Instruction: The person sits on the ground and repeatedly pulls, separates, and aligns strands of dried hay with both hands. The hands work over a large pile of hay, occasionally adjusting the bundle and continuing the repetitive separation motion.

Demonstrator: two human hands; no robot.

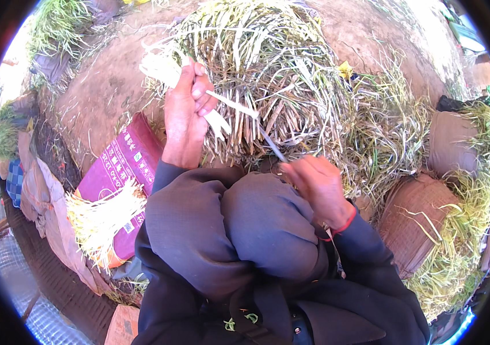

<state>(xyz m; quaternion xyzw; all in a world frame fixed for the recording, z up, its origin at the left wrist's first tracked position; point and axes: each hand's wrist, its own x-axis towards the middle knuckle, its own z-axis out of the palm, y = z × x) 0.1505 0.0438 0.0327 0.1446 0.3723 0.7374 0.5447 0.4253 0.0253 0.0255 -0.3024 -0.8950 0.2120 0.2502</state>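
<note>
My left hand [186, 105] is closed around a small bunch of pale leafy stalks [219, 123], whose bright leafy ends fan out to the upper left. One single stalk [236, 105] sticks out from that fist toward the right. In my right hand [320, 185], which wears a red cord at the wrist, is a thin metal blade-like tool [272, 144]. Its tip meets, or nearly meets, the free end of the single stalk. Behind both hands lies a large heap of long green and whitish stalks [245, 56], with brownish root ends toward me.
At left, a purple printed bag [102, 172] bears writing and carries a bunch of pale stalks [106, 215]. A brown woven sack [422, 215] and a tan bundle [452, 142] stand at right among loose leaves [447, 267]. More green stalks [57, 26] lie far left on the earthen ground [98, 95].
</note>
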